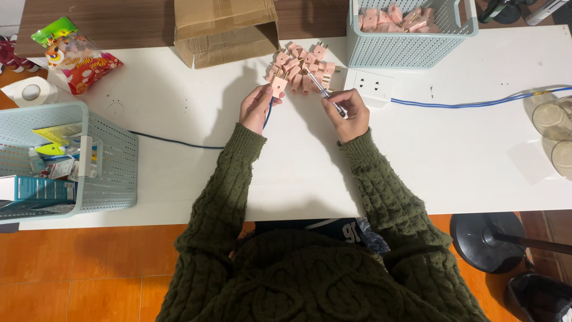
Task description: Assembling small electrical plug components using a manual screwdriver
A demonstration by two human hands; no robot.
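a pink plug is pinched in the left hand, steadied for the screwdriver gripped in the right hand; more plugs are heaped at twelve o'clock, within reach.

snack bag: lying at the table's far left corner, red and green
cardboard box: sitting open at the far edge
left basket: holding small cartons and packets
tape roll: resting beside the snack bag
stool base: standing on orange floor tiles
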